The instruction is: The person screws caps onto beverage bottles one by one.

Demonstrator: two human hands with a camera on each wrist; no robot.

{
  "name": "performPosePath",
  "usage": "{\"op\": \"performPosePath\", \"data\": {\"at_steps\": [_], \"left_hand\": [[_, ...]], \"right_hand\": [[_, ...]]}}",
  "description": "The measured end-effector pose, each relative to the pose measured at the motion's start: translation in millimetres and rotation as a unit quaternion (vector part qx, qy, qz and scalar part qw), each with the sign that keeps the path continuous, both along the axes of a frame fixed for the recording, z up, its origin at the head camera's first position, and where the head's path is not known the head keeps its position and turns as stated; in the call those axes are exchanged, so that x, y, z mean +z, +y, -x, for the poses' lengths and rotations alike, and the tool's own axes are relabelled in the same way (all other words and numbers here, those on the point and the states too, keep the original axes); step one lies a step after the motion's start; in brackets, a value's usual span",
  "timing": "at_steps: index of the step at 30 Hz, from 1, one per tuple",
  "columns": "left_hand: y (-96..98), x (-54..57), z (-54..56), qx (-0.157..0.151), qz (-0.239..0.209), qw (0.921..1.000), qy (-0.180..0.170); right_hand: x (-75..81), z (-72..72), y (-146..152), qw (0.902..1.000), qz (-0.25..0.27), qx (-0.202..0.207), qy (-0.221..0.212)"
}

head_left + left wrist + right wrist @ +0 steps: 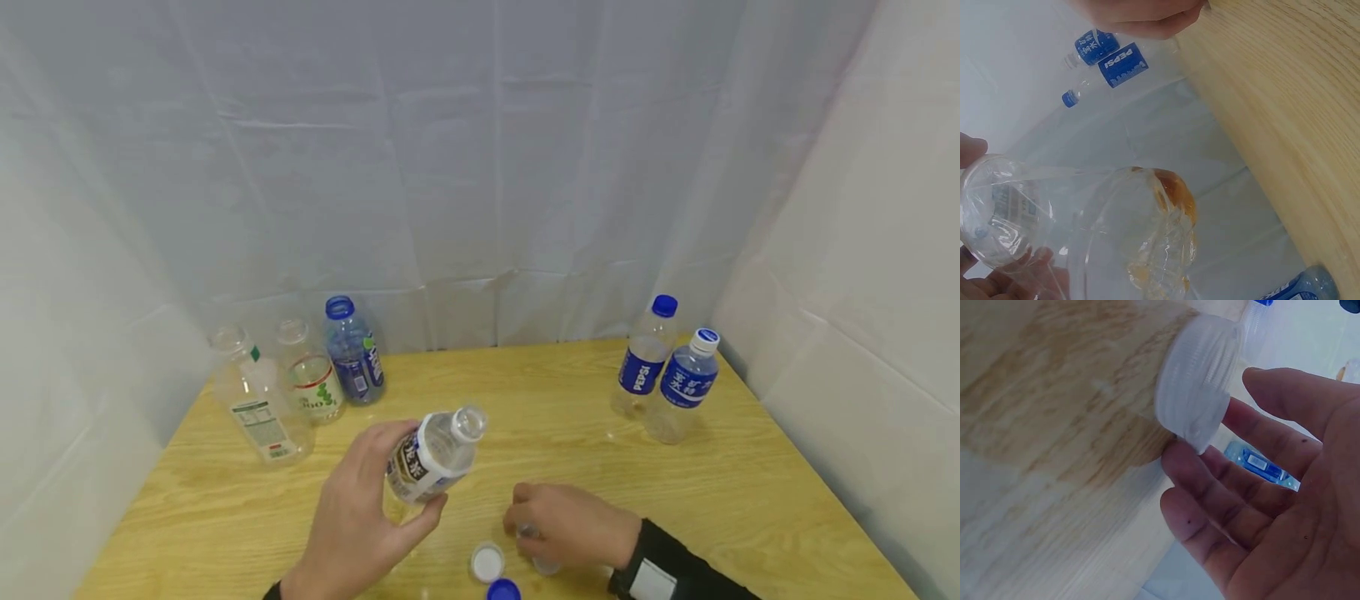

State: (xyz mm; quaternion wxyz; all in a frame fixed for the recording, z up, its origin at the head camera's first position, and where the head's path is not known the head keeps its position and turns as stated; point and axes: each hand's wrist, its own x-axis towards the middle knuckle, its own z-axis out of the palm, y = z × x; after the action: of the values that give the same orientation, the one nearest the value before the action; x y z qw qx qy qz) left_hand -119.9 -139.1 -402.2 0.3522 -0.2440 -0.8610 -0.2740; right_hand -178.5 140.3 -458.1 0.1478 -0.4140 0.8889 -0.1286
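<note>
My left hand (356,508) grips an uncapped clear bottle (446,450) with a dark and white label, tilted with its mouth up to the right. In the left wrist view, the bottle's clear wall (1060,219) fills the lower left, and amber patches show through it. My right hand (566,521) is low over the table, fingers loosely bent at a translucent ribbed cap (1194,378). In the right wrist view, the fingertips are right at the cap's edge, while the thumb stands apart from it. A white cap (487,563) and a blue cap (503,591) lie left of this hand.
Three uncapped bottles stand at the back left: a large clear one (266,421), a green-and-white-labelled one (318,387) and a blue one (354,354). At the back right are a capped Pepsi bottle (641,367) and a white-capped, blue-labelled bottle (684,383). White sheeting (450,167) surrounds the wooden table (225,517).
</note>
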Motion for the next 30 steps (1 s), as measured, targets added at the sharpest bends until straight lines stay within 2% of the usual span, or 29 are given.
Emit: {"op": "performPosePath", "data": {"at_steps": [7,16,21,30], "left_hand": [[2.2,0.6,1.3,0.0,0.001,0.9995,0.031],[4.4,0.4,-0.4,0.004,0.005,0.9999,0.011],[6.3,0.2,-0.7,-0.002,0.01,0.9999,0.012],[8.2,-4.7,0.1,-0.016,0.023,0.9995,-0.011]], "right_hand": [[-0.6,-0.3,-1,1.0,-0.005,0.002,-0.002],[0.4,0.1,-1,1.0,0.003,-0.004,-0.006],[14.2,-3.0,4,0.9993,0.03,-0.022,-0.002],[44.4,-1.3,22,0.9932,0.107,-0.045,0.003]]}}
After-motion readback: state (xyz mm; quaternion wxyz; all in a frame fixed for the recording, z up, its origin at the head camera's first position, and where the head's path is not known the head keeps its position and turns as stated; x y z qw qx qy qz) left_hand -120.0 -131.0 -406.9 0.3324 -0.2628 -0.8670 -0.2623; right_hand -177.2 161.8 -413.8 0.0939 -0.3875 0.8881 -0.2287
